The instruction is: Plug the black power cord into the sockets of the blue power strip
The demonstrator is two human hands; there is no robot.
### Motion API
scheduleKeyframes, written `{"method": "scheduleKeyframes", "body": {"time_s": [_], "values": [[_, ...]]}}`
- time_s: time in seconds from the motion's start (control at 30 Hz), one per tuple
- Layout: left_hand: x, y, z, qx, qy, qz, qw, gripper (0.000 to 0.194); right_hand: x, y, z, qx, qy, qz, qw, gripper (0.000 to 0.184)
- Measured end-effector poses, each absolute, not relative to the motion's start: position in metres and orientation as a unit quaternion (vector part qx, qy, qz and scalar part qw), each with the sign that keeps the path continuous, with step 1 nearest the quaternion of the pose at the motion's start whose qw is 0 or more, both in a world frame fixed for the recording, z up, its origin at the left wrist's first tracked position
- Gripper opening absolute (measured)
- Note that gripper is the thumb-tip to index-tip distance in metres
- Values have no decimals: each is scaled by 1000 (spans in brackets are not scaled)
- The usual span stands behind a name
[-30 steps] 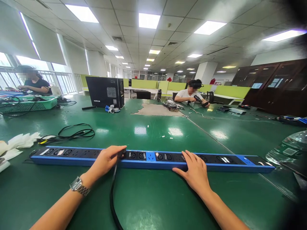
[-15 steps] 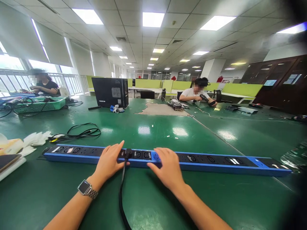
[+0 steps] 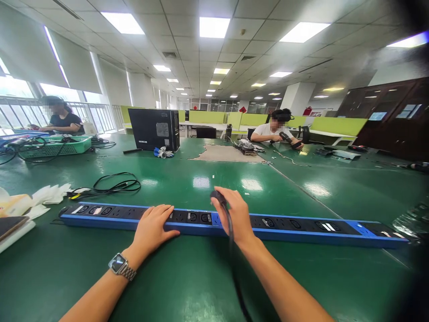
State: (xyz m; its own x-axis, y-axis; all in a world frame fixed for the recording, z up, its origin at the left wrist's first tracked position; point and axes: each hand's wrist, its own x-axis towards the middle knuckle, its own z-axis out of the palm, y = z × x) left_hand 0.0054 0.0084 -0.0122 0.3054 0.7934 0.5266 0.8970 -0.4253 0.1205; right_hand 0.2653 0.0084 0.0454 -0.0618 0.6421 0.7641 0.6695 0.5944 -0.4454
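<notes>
A long blue and black power strip (image 3: pixel 301 226) lies across the green table (image 3: pixel 201 277) in front of me. My left hand (image 3: pixel 152 228) rests flat on its left half, fingers spread over the sockets. My right hand (image 3: pixel 236 214) is closed around a black plug (image 3: pixel 217 196), held just above the middle of the strip. The plug's black cable (image 3: pixel 234 268) hangs down along my right forearm toward me.
A coiled black cable (image 3: pixel 110 184) and white paper scraps (image 3: pixel 50 193) lie left of the strip. Farther back stand a black computer case (image 3: pixel 154 129) and a green basket (image 3: pixel 56 145). Two other people sit at the far side.
The plug sat in the strip by my left hand. My right hand has taken it and lifted it out, to the right, above the strip. My left hand stays pressed on the strip.
</notes>
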Motion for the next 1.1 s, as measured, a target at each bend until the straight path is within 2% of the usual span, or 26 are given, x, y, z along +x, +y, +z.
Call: {"method": "scheduleKeyframes", "body": {"time_s": [0.2,0.4,0.6,0.67,0.77,0.8,0.97,1.1], "values": [[7,8,-11,-798,-532,-272,85,62,300,1,-1,-508,-736,11,447,31],[5,8,-12,-798,-538,-260,83,63,292,-5,5,-519,-774,-22,363,27],[21,0,-1,-809,-515,-277,57,67,290,-10,3,-514,-792,-49,326,28],[40,-4,6,-826,-477,-299,36,61,294,-12,-4,-518,-783,-63,338,38],[79,-3,12,-843,-424,-332,-12,53,301,-14,-14,-544,-751,-85,365,69],[93,-1,12,-847,-412,-334,-30,52,302,-14,-17,-555,-741,-92,366,74],[145,14,7,-853,-405,-318,-86,39,304,-13,-24,-576,-736,-123,334,57],[147,18,14,-782,-417,-449,-115,32,301,-12,-25,-586,-731,-132,324,60]]}}
